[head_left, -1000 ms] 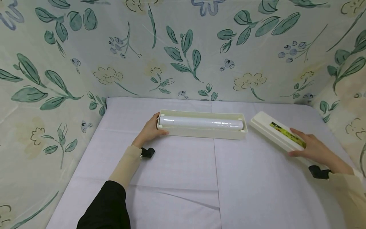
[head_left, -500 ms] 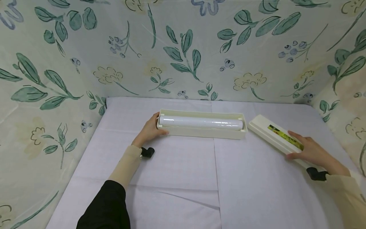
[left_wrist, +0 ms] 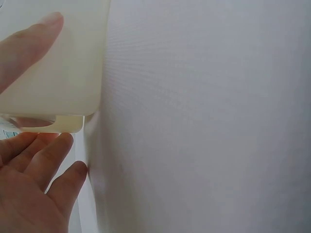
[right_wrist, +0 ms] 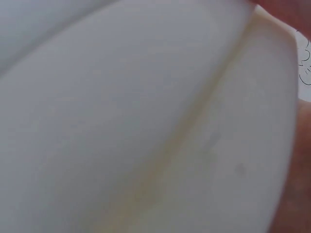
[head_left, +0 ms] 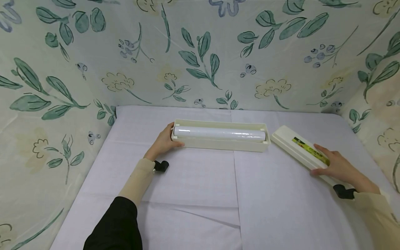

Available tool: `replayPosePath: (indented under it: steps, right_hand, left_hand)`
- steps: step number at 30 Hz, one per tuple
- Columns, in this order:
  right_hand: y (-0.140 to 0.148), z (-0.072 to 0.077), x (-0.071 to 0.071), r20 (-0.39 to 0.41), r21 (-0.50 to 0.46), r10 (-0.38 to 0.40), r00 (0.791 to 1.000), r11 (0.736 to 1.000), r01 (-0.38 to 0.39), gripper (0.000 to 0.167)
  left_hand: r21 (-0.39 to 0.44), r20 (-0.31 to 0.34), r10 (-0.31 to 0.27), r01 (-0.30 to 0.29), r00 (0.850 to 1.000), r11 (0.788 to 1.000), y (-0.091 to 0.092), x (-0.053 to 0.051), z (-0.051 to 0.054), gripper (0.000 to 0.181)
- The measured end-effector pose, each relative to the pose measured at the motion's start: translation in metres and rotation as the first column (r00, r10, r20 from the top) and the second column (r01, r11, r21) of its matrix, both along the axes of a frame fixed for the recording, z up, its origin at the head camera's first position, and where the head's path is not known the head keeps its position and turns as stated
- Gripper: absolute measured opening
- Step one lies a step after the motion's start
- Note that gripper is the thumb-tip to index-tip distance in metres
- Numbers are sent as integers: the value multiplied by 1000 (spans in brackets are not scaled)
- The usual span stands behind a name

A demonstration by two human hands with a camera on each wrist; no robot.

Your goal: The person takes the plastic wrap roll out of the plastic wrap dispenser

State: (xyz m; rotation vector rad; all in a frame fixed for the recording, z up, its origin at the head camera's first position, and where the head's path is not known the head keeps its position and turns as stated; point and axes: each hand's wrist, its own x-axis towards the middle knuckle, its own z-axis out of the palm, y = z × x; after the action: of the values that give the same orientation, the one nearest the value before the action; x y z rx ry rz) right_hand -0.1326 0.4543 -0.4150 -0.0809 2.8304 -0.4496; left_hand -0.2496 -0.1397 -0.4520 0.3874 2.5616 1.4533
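A long cream cling film dispenser box [head_left: 218, 144], without its lid, lies on the cloth with a shiny roll of cling film [head_left: 218, 132] inside. My left hand [head_left: 162, 142] grips its left end. In the left wrist view the thumb [left_wrist: 29, 48] presses the box's front wall, while the fingers [left_wrist: 53, 160] reach round the end. Right of the box, my right hand [head_left: 343, 170] holds the cream lid [head_left: 290, 149] with its yellow-green label, slanting toward me. Whether the lid touches the cloth, I cannot tell. Close up and blurred, the lid [right_wrist: 121, 97] fills the right wrist view.
White cloth [head_left: 193, 187] with fold creases covers the table. A curtain [head_left: 200, 55] printed with leaves and flowers stands behind it and along both sides. A black wrist mount [head_left: 161, 166] sits at the left cuff, another mount [head_left: 343, 191] at the right.
My right hand has drawn the lid slightly to the left and toward me, mostly in the first half second. The left hand and the box have stayed in place.
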Motion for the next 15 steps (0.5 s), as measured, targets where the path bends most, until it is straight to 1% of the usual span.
replayPosePath:
  steps: [4,15]
  right_hand:
    - [-2,-2,2,0,-8,-1,1000,1000,1,116]
    - [-2,-9,5,-39,-4,-1,999,1000,0,118]
  left_hand:
    - [-1,-3,0,0,1000,1000,0,0,0,100]
    - [5,-4,-1,1,1000,1000,0,2,0,101]
